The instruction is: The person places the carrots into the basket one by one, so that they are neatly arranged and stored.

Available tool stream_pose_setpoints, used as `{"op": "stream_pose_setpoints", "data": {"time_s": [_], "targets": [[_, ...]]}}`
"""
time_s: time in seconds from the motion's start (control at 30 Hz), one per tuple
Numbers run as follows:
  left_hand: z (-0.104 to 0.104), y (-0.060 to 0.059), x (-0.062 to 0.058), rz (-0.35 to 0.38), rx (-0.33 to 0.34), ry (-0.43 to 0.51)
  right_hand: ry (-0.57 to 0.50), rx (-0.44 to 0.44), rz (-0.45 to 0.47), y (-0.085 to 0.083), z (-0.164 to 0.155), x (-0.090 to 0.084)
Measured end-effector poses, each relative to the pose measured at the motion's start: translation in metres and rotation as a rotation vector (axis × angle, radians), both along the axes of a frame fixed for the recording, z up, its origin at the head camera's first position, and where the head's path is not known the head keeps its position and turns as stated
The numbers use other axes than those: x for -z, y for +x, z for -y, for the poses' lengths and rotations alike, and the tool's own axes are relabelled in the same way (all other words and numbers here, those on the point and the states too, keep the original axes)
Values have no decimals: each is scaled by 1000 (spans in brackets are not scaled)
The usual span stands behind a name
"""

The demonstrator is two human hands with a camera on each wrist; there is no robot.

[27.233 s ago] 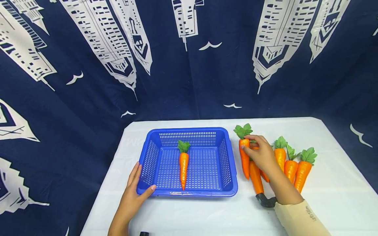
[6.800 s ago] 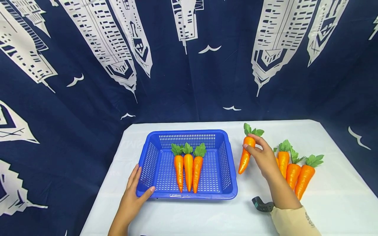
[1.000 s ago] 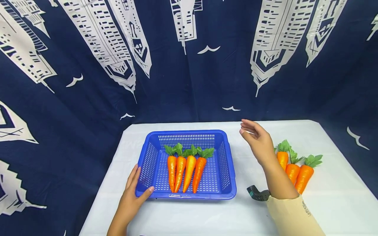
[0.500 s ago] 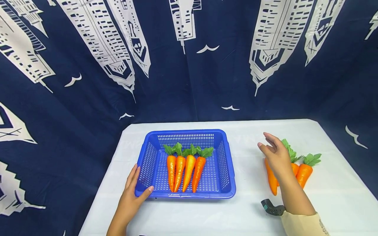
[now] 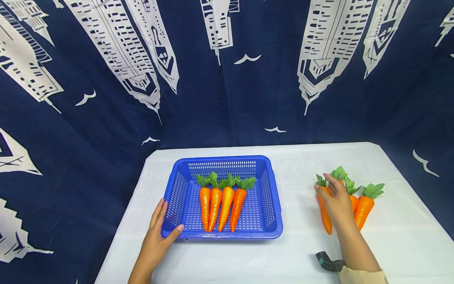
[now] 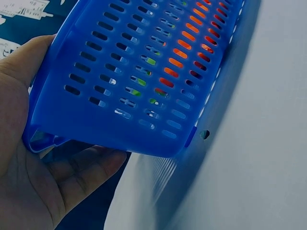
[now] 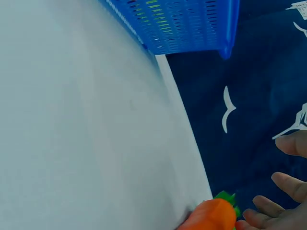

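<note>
A blue plastic basket [image 5: 276, 197] with slotted walls stands on the white table, with several orange carrots [image 5: 226, 205] lying side by side in it, leaves to the back. My left hand [image 5: 156, 232] holds the basket's front left corner, thumb at the front rim and fingers along the left side. To the right, my right hand [image 5: 337, 201] hovers over a group of carrots, thumb and fingers parted around the top of the leftmost carrot [image 5: 325, 215]. In the right wrist view the fingers are spread beside that carrot's leafy end. The hand partly hides the carrots behind it.
The right-hand group also has a carrot [image 5: 364, 211] at its outer edge. A dark band-like device [image 5: 329, 262] sits by the right wrist. Behind the white table [image 5: 227, 262] hangs a navy curtain [image 5: 227, 98] with white building prints.
Over the last second my right hand has moved right and down from beside the basket to the loose carrots. Since the earlier frames the basket has gained carrots. My left hand stays put.
</note>
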State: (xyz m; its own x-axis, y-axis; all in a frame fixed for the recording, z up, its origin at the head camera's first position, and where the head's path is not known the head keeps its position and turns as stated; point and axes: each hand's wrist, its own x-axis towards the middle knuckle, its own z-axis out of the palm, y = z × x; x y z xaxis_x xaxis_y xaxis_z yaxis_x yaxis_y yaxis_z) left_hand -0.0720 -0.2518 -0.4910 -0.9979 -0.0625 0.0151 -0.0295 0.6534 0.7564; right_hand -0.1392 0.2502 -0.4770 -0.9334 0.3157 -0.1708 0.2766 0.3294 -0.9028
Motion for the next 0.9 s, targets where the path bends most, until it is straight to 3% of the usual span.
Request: {"op": "stream_pose_setpoints", "data": {"time_s": [0.27,0.53,0.9], "targets": [[-2,1,-4,14,-2,-3,96,-12,33,6,-2,14],[-2,1,-4,1,6,-2,76,-50,-1,9,2,22],[-1,1,-2,0,1,2,176,-140,8,3,9,39]]}}
